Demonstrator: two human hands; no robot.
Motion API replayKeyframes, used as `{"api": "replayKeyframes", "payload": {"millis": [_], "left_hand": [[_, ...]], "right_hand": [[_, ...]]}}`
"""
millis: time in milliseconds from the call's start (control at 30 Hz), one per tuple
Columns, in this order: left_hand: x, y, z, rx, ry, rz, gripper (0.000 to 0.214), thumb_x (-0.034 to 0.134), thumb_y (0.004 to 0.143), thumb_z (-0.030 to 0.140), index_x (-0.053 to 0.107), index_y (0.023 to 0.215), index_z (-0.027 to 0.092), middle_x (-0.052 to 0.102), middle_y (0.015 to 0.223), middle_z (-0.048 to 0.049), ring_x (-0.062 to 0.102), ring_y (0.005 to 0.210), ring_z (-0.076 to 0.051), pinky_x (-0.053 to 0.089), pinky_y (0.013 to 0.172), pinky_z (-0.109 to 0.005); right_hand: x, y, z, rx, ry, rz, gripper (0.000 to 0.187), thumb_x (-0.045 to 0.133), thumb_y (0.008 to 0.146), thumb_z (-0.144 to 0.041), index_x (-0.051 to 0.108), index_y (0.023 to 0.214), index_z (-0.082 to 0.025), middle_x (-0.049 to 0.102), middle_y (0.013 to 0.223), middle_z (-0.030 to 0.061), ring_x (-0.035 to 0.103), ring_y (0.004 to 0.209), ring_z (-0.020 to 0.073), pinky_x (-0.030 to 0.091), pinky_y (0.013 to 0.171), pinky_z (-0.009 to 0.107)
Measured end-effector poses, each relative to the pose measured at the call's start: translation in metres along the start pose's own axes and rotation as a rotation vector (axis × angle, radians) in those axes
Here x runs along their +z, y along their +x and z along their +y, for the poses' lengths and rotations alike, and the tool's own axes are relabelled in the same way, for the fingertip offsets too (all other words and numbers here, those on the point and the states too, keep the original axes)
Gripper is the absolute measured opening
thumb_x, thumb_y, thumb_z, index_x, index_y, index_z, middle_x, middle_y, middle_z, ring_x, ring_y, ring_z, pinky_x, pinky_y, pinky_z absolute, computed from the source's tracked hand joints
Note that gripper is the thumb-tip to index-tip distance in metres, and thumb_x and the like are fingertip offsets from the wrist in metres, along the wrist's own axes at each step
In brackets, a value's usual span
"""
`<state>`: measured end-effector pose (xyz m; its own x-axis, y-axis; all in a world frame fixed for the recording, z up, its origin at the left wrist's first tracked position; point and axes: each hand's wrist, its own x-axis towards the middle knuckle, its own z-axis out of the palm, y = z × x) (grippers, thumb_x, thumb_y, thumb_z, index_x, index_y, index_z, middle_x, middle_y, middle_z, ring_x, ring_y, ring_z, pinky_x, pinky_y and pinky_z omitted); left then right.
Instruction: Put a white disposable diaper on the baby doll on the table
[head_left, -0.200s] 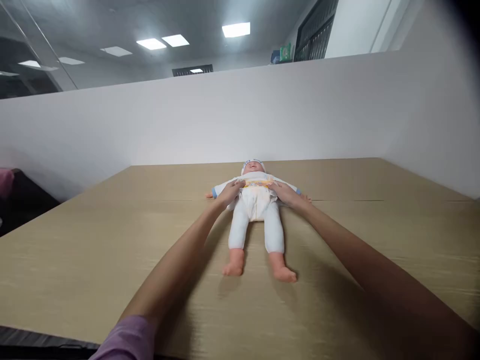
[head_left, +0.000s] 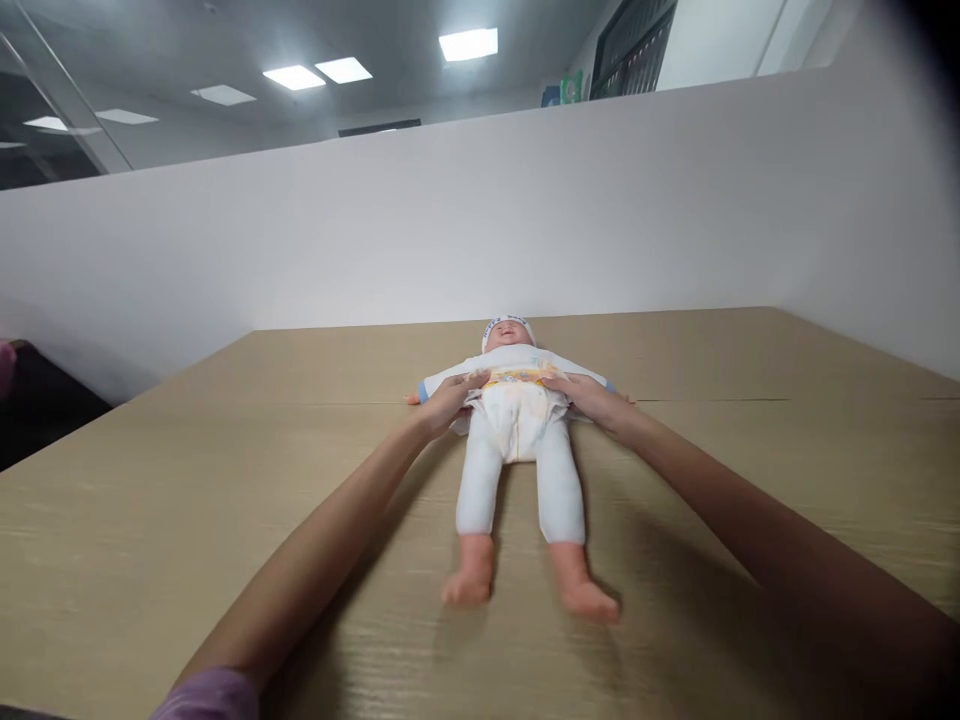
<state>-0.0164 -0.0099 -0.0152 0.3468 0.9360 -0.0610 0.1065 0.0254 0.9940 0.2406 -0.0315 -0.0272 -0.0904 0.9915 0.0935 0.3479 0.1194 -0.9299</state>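
Observation:
A baby doll [head_left: 517, 358] lies on its back, head away from me, in a white top, white leggings and a printed cap. Around its hips is a white diaper [head_left: 517, 415] with an orange and yellow patterned waistband. My left hand [head_left: 451, 398] grips the diaper's waist at the left edge, fingers closed over the band. At the opposite edge my right hand [head_left: 586, 393] holds the waist in the same way. The fingertips are small in view, and parts of the diaper's sides are hidden under both hands.
The doll rests on a wide wood-toned table [head_left: 300, 480] with a seam across it. A white partition [head_left: 450, 220] rises behind the table's far edge. A dark object [head_left: 45, 405] stands beyond the left edge.
The doll and diaper appear slightly larger and its feet lower in view, as the camera has shifted. Both hands stay at the diaper's waist, a little farther apart in the picture.

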Motion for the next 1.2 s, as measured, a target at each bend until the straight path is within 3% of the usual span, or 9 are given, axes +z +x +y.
{"api": "replayKeyframes", "payload": {"millis": [133,233,333,433,567,733,833,1033,1200], "left_hand": [[-0.001,-0.025,-0.002,-0.043,-0.066,-0.105,0.056,0.079,0.076,0.069,0.063,0.079,0.016,0.064,0.078,-0.0022,0.058,0.071,-0.014,0.044,0.068,-0.026],[-0.005,-0.033,-0.004,-0.060,-0.067,-0.101,0.052,0.081,0.077,0.066,0.062,0.080,0.017,0.059,0.073,0.0016,0.053,0.065,-0.011,0.041,0.062,-0.023],[-0.012,-0.034,-0.002,-0.052,0.052,0.042,0.047,0.080,0.080,0.060,0.069,0.103,0.021,0.066,0.081,0.0009,0.058,0.069,-0.013,0.043,0.065,-0.024],[-0.014,-0.038,0.011,0.028,0.152,0.175,0.039,0.074,0.087,0.052,0.067,0.115,0.024,0.074,0.105,-0.0033,0.067,0.088,-0.018,0.050,0.076,-0.028],[0.006,-0.051,0.039,0.299,0.369,0.250,0.024,0.061,0.098,0.042,0.068,0.112,0.024,0.073,0.124,-0.0043,0.066,0.106,-0.022,0.052,0.089,-0.033],[0.051,-0.052,0.053,0.629,0.794,0.006,0.020,0.060,0.101,0.041,0.071,0.106,0.025,0.073,0.117,-0.0028,0.060,0.118,-0.025,0.044,0.106,-0.041],[0.071,-0.044,0.048,0.634,0.960,-0.098,0.025,0.063,0.100,0.047,0.071,0.109,0.026,0.072,0.119,-0.0032,0.055,0.121,-0.028,0.042,0.107,-0.045],[0.080,-0.037,0.036,0.567,1.073,-0.005,0.037,0.071,0.090,0.057,0.069,0.112,0.026,0.068,0.123,-0.0045,0.051,0.120,-0.034,0.039,0.105,-0.052],[0.081,-0.038,0.032,0.565,1.060,0.029,0.037,0.075,0.086,0.053,0.069,0.112,0.027,0.067,0.125,-0.0033,0.050,0.119,-0.034,0.038,0.105,-0.051]], "right_hand": [[-0.010,-0.027,-0.005,0.102,0.030,-0.127,0.054,0.070,0.087,-0.067,0.079,0.117,-0.023,0.078,0.124,0.0067,0.070,0.120,0.0344,0.059,0.100,0.045],[-0.020,-0.040,-0.008,0.056,-0.012,-0.144,0.052,0.071,0.087,-0.068,0.078,0.116,-0.025,0.078,0.123,0.0063,0.071,0.115,0.0336,0.060,0.094,0.043],[-0.031,-0.048,-0.002,-0.044,-0.058,-0.019,0.048,0.069,0.089,-0.064,0.073,0.117,-0.025,0.079,0.116,0.0071,0.074,0.101,0.0296,0.061,0.085,0.039],[-0.040,-0.062,0.014,-0.120,-0.283,0.155,0.038,0.065,0.093,-0.057,0.070,0.114,-0.026,0.078,0.100,0.0053,0.072,0.082,0.0243,0.057,0.074,0.037],[-0.044,-0.086,0.037,-0.159,-0.627,0.230,0.026,0.059,0.096,-0.050,0.068,0.105,-0.027,0.074,0.085,0.0010,0.067,0.071,0.0210,0.048,0.067,0.035],[-0.035,-0.095,0.056,-0.171,-0.761,0.236,0.024,0.056,0.095,-0.048,0.063,0.097,-0.025,0.067,0.080,0.0033,0.064,0.078,0.0247,0.043,0.067,0.034],[-0.031,-0.091,0.062,-0.163,-0.804,0.237,0.023,0.054,0.095,-0.048,0.058,0.093,-0.025,0.064,0.079,0.0037,0.062,0.077,0.0245,0.040,0.065,0.033],[-0.031,-0.084,0.070,-0.025,-0.700,0.223,0.034,0.059,0.088,-0.059,0.053,0.087,-0.026,0.059,0.070,-0.0010,0.054,0.063,0.0207,0.036,0.062,0.032],[-0.044,-0.088,0.056,-0.051,-0.471,0.124,0.044,0.052,0.090,-0.063,0.055,0.069,-0.025,0.059,0.067,0.0008,0.056,0.068,0.0220,0.039,0.065,0.033]]}}
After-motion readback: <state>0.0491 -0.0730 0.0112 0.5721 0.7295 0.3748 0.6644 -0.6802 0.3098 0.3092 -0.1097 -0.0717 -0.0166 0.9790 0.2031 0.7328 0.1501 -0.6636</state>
